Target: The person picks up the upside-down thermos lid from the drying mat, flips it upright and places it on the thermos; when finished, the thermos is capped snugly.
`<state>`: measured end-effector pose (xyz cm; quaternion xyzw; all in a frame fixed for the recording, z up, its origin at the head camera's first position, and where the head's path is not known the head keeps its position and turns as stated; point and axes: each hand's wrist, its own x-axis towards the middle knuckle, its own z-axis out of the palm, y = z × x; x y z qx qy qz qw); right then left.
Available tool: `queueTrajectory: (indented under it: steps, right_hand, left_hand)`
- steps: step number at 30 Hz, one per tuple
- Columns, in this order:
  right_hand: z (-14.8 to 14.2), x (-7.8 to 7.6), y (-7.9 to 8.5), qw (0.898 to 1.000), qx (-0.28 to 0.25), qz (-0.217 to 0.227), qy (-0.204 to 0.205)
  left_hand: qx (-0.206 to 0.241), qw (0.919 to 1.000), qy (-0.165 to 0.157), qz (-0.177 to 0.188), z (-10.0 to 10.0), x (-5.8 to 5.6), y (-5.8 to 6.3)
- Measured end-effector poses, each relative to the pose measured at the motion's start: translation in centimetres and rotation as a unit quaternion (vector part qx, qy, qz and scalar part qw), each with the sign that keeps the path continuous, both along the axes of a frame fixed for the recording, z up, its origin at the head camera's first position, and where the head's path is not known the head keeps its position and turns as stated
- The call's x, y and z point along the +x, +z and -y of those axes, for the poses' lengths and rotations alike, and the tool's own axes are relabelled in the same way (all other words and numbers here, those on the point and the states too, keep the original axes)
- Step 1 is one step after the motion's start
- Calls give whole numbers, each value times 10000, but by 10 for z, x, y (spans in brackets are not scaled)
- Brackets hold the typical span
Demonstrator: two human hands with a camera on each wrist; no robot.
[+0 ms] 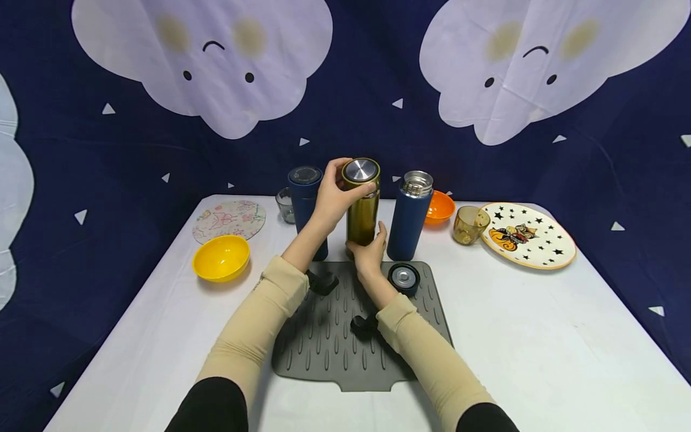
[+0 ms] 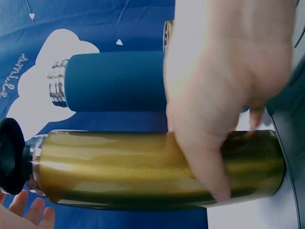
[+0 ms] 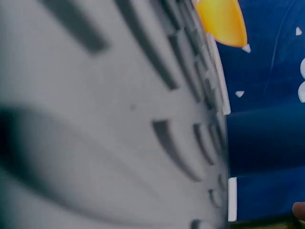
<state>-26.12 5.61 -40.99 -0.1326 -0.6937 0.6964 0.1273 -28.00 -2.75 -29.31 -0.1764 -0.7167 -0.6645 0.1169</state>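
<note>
Upright at the back edge of the grey mat stands a gold vacuum flask (image 1: 363,219). My right hand (image 1: 369,252) grips its lower body, thumb and fingers around it. At the top, my left hand (image 1: 333,195) holds the steel-topped lid (image 1: 361,170) between thumb and fingers. In the left wrist view the dark lid (image 2: 10,155) sits at the flask's steel neck (image 2: 35,164), a band of which shows. A blue flask (image 1: 306,210) with its lid on stands just left. To the right is an open blue flask (image 1: 410,219), its dark lid (image 1: 403,279) lying on the mat.
The grey ridged mat (image 1: 335,360) lies under my forearms. At left are a yellow bowl (image 1: 221,259), a patterned round mat (image 1: 229,221) and a clear glass (image 1: 284,204). At right are an orange bowl (image 1: 441,207), an amber glass (image 1: 469,225) and a star-patterned plate (image 1: 540,240).
</note>
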Motion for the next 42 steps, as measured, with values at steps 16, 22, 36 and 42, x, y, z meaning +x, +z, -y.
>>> queueTrajectory:
  steps: [16, 22, 36, 42]
  right_hand:
    - [-1, -9, -13, 9956, 921, 24, -153]
    - [-2, -9, -14, 9948, 1017, 34, -97]
    - [-3, -9, -14, 9956, 935, 20, 11]
    - [-3, -8, -13, 9948, 1008, 95, -50]
  left_hand:
    - [-121, 9990, 285, 328, -8, -18, -7]
    - [-279, 9991, 245, 222, -10, -20, -14]
    - [-571, 9973, 255, -374, -6, -27, -28]
    - [-185, 9991, -8, -384, -4, -29, -31]
